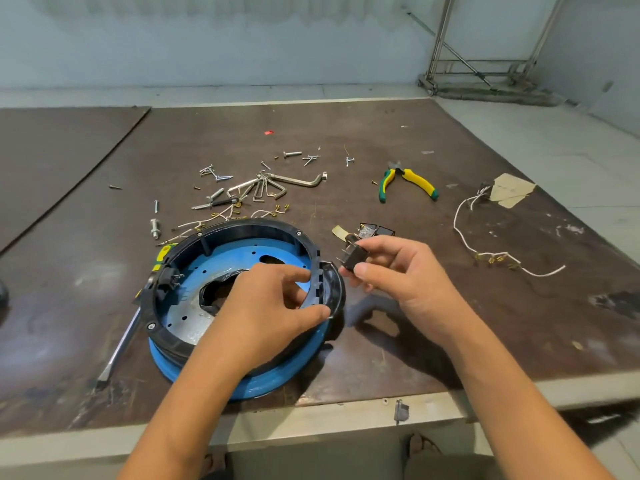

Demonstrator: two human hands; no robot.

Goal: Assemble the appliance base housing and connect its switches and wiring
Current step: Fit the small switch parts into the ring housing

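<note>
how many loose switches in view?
3. One switch pinched in the right hand; a second and third on the table just beyond it. The hand may hide others; a pronged part in the left wall of the housing may be a fitted one.

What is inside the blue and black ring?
Blue floor with small holes, a big middle opening, a black switch on the left wall. The left hand gripping the rim hides the near part.
</note>
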